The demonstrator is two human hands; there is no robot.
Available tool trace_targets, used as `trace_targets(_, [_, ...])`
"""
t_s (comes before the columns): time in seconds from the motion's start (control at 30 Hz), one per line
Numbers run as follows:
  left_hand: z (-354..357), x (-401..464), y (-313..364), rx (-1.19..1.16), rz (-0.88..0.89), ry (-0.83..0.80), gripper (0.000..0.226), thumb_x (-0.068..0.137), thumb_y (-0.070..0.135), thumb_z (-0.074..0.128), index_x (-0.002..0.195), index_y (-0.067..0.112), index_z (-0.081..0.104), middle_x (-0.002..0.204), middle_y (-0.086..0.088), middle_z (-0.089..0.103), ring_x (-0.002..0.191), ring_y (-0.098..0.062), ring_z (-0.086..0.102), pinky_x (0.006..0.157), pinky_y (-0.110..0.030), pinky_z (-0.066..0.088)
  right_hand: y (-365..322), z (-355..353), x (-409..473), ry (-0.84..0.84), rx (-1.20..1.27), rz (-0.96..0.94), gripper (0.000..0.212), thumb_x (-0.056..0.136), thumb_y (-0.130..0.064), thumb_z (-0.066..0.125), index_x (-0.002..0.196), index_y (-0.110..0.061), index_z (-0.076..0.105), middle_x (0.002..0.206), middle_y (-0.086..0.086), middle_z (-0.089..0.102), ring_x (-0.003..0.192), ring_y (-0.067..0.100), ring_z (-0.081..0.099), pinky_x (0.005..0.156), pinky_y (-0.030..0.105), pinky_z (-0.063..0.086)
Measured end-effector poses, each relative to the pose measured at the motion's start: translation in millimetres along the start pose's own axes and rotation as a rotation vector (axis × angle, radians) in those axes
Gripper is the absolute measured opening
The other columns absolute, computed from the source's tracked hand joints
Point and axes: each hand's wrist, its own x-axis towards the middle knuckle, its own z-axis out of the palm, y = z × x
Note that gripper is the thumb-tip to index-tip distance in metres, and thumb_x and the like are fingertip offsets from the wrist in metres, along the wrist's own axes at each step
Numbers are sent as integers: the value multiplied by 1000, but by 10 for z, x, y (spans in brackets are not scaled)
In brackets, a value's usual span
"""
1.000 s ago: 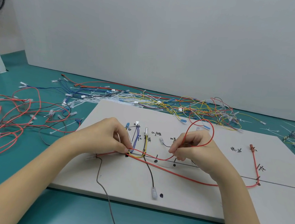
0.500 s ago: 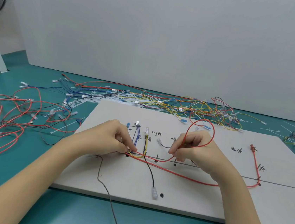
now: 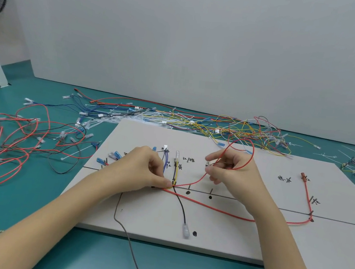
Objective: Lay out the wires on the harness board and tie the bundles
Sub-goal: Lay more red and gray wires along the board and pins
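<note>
Head view: loose red wires [image 3: 13,151] lie on the green table [image 3: 30,217] off the board's left edge. The white board [image 3: 216,234] lies flat, with marks and a long black line drawn across it. Left hand [image 3: 140,172], near the board's left-middle, has thumb and forefinger closed together, pinching the wire bundle [image 3: 173,185] at the junction on the line; other fingers curled. A black wire [image 3: 180,205] runs from there toward the board's near edge. Right hand [image 3: 231,173], just right of the junction, pinches a red wire [image 3: 239,154] between thumb and forefinger, its loop arching above the fingers; remaining fingers loosely bent. A tangle of mixed wires [image 3: 228,129] lies along the board's far edge.
</note>
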Motion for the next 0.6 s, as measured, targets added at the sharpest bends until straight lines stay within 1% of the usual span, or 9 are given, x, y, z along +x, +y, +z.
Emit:
trace_targets(0.03, [6, 2, 0, -11, -16, -6, 23, 70, 36, 85, 60, 20, 71, 62, 5, 66, 54, -3, 54, 59, -28, 46, 2, 13, 10, 22, 14, -2, 21, 78, 10, 66, 85, -9, 67, 55, 5, 58, 53, 19, 58, 54, 27, 50])
trace_targets(0.1, [19, 2, 7, -15, -30, -9, 19, 69, 35, 85, 63, 25, 71, 60, 11, 65, 53, -1, 52, 56, -22, 43, 4, 43, 35, 58, 43, -8, 21, 79, 11, 67, 88, -8, 66, 55, 5, 58, 51, 17, 59, 51, 23, 52])
trace_targets(0.17, [28, 1, 18, -17, -30, 13, 17, 69, 33, 86, 74, 33, 71, 69, 15, 62, 57, 0, 51, 60, -20, 41, 7, 87, 70, 79, 44, -6, 20, 79, 11, 67, 91, -5, 65, 57, 8, 58, 52, 19, 60, 52, 24, 53])
trace_targets(0.2, [28, -2, 20, -16, -21, 21, 24, 69, 32, 86, 83, 39, 68, 80, 15, 60, 64, -1, 52, 66, -22, 43, 5, 113, 90, 85, 40, -3, 19, 79, 10, 67, 90, -5, 65, 58, 9, 58, 53, 21, 60, 54, 26, 53])
trace_targets(0.27, [24, -7, 24, 14, 20, 8, 43, 73, 33, 83, 100, 55, 59, 100, 16, 50, 86, -5, 51, 83, -25, 44, -1, 161, 137, 91, 31, 11, 16, 79, 10, 66, 86, -4, 65, 58, 10, 58, 54, 23, 59, 57, 30, 53])
trace_targets(0.33, [21, -8, 35, 48, 50, -37, 54, 78, 35, 79, 109, 65, 47, 107, 18, 41, 102, -8, 41, 92, -27, 38, -2, 194, 186, 95, 15, 27, 14, 79, 10, 67, 81, -4, 64, 59, 11, 59, 54, 23, 59, 58, 32, 54])
trace_targets(0.4, [15, 10, 34, 80, 37, -79, 56, 81, 38, 75, 116, 67, 42, 111, 15, 37, 107, -10, 33, 98, -29, 34, 6, 220, 227, 85, -12, 34, 12, 79, 10, 68, 80, -1, 64, 60, 10, 61, 53, 22, 60, 57, 32, 55])
trace_targets(0.5, [-6, 46, 11, 160, -1, -119, 56, 82, 44, 73, 128, 60, 45, 119, 11, 35, 113, -12, 30, 107, -36, 32, 34, 265, 285, 82, -48, 35, 10, 78, 9, 70, 80, 1, 64, 62, 12, 63, 51, 22, 60, 60, 37, 56])
trace_targets(0.6, [-22, 78, -2, 186, -16, -142, 56, 81, 48, 72, 128, 61, 45, 122, 11, 35, 117, -14, 29, 109, -40, 30, 46, 320, 333, 74, -91, 32, 11, 77, 8, 71, 76, -2, 65, 64, 15, 65, 50, 23, 61, 62, 43, 57])
